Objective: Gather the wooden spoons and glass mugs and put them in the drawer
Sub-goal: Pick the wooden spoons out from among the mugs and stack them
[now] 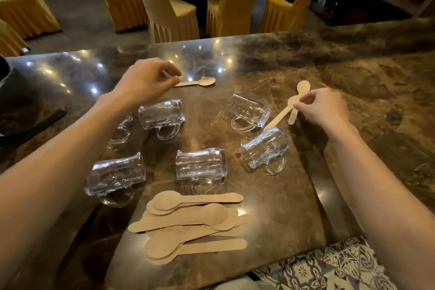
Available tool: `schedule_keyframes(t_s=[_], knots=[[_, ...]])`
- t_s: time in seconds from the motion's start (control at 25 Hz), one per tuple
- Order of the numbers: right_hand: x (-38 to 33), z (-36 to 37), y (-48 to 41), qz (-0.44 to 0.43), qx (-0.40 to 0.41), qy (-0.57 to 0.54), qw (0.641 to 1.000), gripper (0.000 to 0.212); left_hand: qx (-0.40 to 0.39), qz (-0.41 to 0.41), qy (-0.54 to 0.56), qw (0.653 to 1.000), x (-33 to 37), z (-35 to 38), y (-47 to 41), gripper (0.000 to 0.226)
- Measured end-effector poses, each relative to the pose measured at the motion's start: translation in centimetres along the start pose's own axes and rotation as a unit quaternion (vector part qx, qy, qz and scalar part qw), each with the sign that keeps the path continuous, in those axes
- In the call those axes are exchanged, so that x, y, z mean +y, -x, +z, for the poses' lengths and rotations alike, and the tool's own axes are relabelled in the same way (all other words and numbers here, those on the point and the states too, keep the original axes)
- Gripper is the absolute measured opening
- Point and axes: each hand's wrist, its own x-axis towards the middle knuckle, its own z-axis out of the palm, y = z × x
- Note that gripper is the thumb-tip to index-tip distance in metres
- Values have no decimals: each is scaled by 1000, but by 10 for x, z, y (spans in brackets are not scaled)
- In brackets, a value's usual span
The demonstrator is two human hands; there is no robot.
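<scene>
Forearms stretch forward — left hand (146, 81) pinches far spoon (202, 81); right hand (323, 110) pinches crossed spoons (302, 87).

One cam, head-worn, wide-angle. Looks fwd and down across the marble surface (294, 195) from its near edge, close in: mugs (201, 165) sit mid-frame. Top of frame reaches yellow chairs (230, 2) past the far edge; tiled floor (329, 266) shows near right, below the surface's edge.

No text, label, brand, number or sign can be read. The spoons (188, 221), mugs (201, 165) and counter (353, 82) are unmarked. So are the chairs (164, 7) at 12 o'clock. The cloth (329, 263) at 5 o'clock bears only ornament.
</scene>
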Motion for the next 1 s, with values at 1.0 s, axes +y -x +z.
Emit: schedule_keyframes(t_s=[1.0], knots=[[16, 20, -89, 135, 34, -143, 980, 22, -96, -21, -71, 993, -50, 55, -86, 17]])
